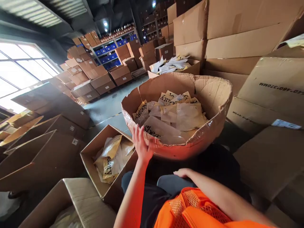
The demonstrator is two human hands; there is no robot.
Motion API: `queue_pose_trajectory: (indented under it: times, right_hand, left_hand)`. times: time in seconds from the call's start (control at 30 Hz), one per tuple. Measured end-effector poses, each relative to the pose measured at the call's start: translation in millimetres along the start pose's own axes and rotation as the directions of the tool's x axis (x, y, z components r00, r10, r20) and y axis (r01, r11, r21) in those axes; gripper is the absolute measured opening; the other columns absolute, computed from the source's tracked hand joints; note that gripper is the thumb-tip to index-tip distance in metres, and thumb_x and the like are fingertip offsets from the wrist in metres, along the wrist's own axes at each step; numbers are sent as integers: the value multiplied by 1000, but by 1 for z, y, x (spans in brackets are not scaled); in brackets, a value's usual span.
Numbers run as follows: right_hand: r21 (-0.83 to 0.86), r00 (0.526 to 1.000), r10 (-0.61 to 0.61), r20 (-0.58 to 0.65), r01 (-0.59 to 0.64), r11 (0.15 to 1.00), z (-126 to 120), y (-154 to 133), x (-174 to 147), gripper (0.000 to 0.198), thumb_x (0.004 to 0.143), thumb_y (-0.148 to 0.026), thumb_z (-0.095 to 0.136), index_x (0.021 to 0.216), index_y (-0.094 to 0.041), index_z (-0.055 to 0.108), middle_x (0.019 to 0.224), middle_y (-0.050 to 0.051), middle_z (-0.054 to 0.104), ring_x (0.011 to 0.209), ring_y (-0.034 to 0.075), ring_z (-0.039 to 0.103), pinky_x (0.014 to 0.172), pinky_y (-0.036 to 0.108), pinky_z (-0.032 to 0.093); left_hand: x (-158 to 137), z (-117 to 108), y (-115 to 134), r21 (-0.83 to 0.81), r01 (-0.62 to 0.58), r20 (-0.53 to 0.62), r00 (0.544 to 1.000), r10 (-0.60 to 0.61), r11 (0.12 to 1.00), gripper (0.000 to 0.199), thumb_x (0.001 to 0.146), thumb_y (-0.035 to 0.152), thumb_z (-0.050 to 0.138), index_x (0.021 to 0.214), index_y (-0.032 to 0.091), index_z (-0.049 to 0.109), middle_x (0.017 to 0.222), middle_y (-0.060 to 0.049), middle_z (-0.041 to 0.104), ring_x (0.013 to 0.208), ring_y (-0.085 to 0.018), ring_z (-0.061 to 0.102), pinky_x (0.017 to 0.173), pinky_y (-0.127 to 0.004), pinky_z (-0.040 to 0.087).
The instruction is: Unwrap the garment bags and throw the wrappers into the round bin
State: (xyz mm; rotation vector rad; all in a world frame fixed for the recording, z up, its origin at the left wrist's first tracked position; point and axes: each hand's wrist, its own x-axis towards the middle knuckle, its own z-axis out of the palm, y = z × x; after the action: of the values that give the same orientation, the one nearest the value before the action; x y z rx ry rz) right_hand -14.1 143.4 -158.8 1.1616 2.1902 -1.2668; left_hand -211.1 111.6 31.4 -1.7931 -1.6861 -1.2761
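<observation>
My left hand (143, 146) is raised with its fingers apart, at the near left rim of a large rounded cardboard box (213, 90). It holds nothing; whether it touches the rim I cannot tell. Inside that box lie several pale mailer bags (189, 115) with black lettering. My right hand (183, 173) is low over my lap, by my knee, with its fingers stretched out and no object visible in it. To the left of my left hand stands a smaller open carton (91, 167) with more crumpled mailer bags (111, 158) inside.
Another open carton (83, 199) stands at the lower left. Tall stacked cartons (266, 101) close in the right side. Behind the rounded box is a carton of white and yellow bags (172, 66). Shelves with blue bins (106, 50) and grey floor (114, 101) lie beyond.
</observation>
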Motion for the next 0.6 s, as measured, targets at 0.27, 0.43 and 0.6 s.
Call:
queue_pose_trajectory:
  times: [0.27,0.43,0.6]
  right_hand:
    - [-77,985,-162,52,165,983,-30,-28,-104,59,93,-47,52,142,-14,55,141,13,55,131,29,52,114,40,39]
    - [193,876,-400,271,358,914,-105,-47,-260,59,88,-57,59,136,-23,62,131,8,64,123,23,60,107,32,46]
    - [-62,922,-323,-215,317,946,-209,-84,-300,48,87,-62,60,131,-42,62,125,1,66,116,18,63,99,28,51]
  left_hand:
    - [0,-18,58,89,-206,367,916,160,975,51,91,46,56,48,19,58,51,-5,60,60,-21,61,80,-43,43]
    - [-31,-33,60,85,-197,242,955,171,977,44,90,30,57,48,18,53,49,-3,53,56,-18,53,79,-40,40]
    - [-32,-28,62,62,-177,131,977,168,982,39,86,27,59,49,18,48,50,-2,48,56,-17,48,76,-38,38]
